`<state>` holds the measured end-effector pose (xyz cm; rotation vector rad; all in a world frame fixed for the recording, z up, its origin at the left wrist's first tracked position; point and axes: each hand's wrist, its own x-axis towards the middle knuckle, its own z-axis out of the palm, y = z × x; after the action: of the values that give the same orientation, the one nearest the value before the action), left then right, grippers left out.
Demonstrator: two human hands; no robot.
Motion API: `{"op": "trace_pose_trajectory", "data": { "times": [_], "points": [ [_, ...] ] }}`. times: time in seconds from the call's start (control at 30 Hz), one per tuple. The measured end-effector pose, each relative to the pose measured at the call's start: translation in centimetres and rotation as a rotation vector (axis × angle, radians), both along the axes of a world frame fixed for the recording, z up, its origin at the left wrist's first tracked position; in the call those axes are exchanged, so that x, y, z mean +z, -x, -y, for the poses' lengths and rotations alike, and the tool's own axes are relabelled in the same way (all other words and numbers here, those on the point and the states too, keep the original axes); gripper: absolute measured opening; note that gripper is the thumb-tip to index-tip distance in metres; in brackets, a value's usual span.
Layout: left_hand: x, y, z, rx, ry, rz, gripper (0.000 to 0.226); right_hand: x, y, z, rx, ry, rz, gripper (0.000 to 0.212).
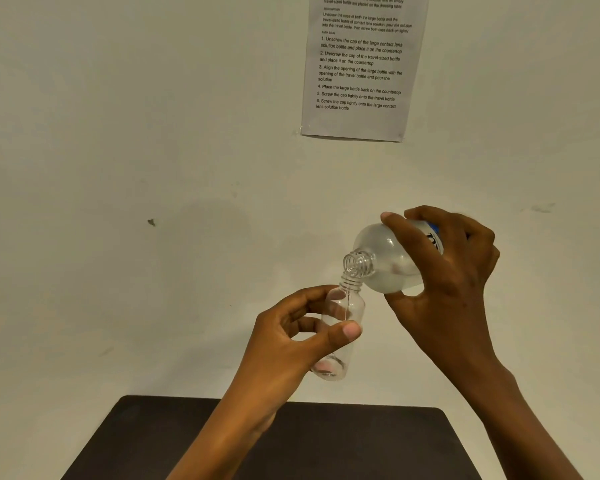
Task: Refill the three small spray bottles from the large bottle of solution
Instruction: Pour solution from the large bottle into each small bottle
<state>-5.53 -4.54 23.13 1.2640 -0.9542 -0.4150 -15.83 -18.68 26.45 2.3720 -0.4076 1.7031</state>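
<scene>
My left hand grips a small clear bottle with no cap, held nearly upright above the table. My right hand grips the large bottle of solution, a frosted body with a blue label, tipped down to the left. Its open threaded neck sits right over the small bottle's mouth. A thin stream shows inside the small bottle. Only this one small bottle is in view.
A dark tabletop lies below my hands against a pale wall. A printed instruction sheet is taped on the wall above. No caps or other bottles show.
</scene>
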Motion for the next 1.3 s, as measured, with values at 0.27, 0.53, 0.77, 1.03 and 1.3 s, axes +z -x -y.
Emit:
{"op": "trace_pose_trajectory", "data": {
  "times": [0.27,0.53,0.77,1.03,1.3],
  "points": [
    [0.03,0.00,-0.01,0.001,-0.008,0.014,0.030,0.00,-0.04,0.07,0.007,0.001,0.000,0.075],
    [0.01,-0.01,0.06,0.009,-0.024,0.010,0.039,-0.06,-0.10,0.12,0.000,-0.004,-0.004,0.079],
    [-0.01,-0.11,0.15,0.016,-0.038,0.007,0.039,-0.12,-0.31,0.27,0.005,0.001,-0.010,0.077],
    [-0.10,-0.36,0.43,0.023,-0.056,0.010,0.043,-0.20,-0.49,0.54,0.003,-0.001,-0.002,0.080],
    [-0.04,-0.42,0.45,0.021,-0.050,0.008,0.040,-0.23,-0.71,0.56,0.014,-0.006,0.000,0.070]
  ]
}}
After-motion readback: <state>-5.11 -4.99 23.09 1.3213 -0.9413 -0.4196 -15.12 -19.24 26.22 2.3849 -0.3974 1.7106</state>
